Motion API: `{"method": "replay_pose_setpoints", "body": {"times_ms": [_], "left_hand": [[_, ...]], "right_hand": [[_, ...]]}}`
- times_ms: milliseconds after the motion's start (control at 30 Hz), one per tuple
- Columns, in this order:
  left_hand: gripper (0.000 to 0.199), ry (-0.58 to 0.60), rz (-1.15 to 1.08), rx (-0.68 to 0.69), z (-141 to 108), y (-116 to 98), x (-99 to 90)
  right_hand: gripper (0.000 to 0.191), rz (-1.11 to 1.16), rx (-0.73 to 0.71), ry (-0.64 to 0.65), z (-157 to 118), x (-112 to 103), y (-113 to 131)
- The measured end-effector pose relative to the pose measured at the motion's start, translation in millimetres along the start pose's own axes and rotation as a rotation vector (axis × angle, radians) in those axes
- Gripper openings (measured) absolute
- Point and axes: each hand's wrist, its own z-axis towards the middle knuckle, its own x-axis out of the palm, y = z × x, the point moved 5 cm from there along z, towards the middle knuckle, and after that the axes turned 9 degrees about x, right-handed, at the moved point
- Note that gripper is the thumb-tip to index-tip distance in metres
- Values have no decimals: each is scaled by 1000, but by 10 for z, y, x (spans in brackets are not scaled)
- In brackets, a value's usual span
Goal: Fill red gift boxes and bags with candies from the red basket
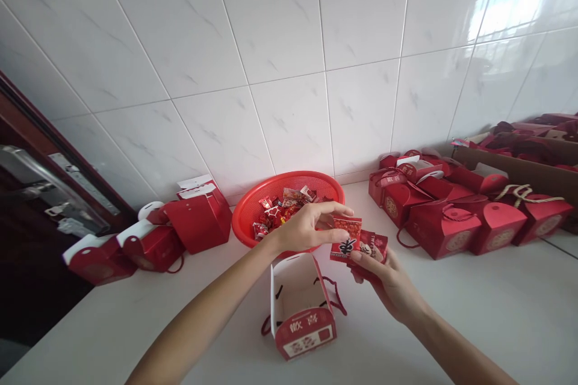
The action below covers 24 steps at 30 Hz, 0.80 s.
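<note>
My left hand (311, 226) pinches a red snack packet (347, 240) with dark lettering by its upper left side. Close beside it, my right hand (389, 281) is closed on several red candy packets (374, 246), its thumb over the lower edge of the lettered packet. Below my hands stands a red gift box (303, 332) with its top open, its pale inside showing bare and dark red cord handles at its sides. Behind my left hand, a red plastic basket (244, 204) holds wrapped sweets (273, 216); my left wrist hides part of its front rim.
Several red gift boxes (451, 225) stand on the right of the white table (406, 337), before a cardboard carton (519, 179) filled with red items. More red boxes (151, 246) stand at left near a dark door (40, 222). A tiled wall (289, 120) rises behind.
</note>
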Motion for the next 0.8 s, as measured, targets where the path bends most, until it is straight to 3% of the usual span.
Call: {"method": "replay_pose_setpoints", "body": {"times_ms": [133, 333, 567, 667, 733, 800], "left_hand": [[44, -23, 13, -93, 8, 28, 56], [39, 84, 264, -38, 6, -75, 141], [45, 114, 217, -50, -33, -53, 152], [45, 87, 139, -67, -24, 19, -95], [39, -36, 205, -81, -19, 123, -466], [33, -195, 351, -179, -62, 303, -923]], "right_hand": [[34, -64, -21, 22, -5, 10, -6], [33, -149, -43, -17, 11, -72, -68], [34, -175, -16, -46, -12, -86, -96], [35, -172, -24, -52, -16, -86, -72], [38, -167, -20, -81, -10, -106, -56], [40, -153, -28, -98, -4, -118, -36]]}}
